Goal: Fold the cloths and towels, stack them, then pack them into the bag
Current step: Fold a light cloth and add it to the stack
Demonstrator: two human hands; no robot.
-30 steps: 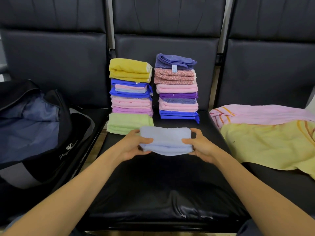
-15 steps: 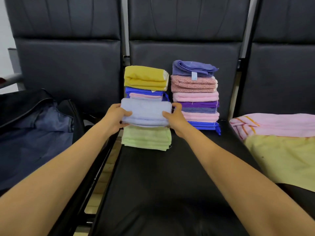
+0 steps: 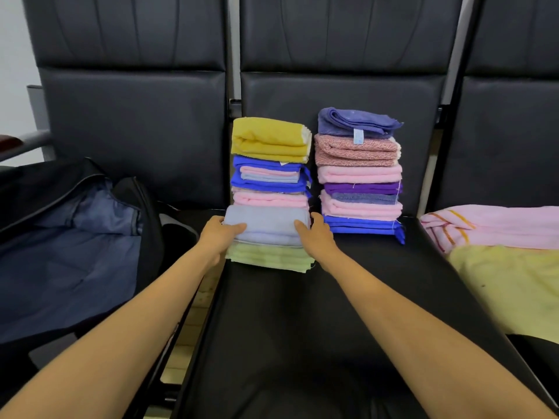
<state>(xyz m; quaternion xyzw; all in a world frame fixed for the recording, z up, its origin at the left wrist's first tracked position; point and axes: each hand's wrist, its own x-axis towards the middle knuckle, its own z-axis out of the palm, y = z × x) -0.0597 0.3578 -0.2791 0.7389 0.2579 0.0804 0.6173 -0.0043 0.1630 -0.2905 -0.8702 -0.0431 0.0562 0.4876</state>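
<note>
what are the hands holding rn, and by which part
Both hold the folded pale blue cloth: the left hand grips its left end, the right hand its right end.

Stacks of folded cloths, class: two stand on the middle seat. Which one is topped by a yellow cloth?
The left stack, on the bag's side: a mustard-yellow cloth crowns it, while the right stack is topped by a blue-violet towel.
</note>
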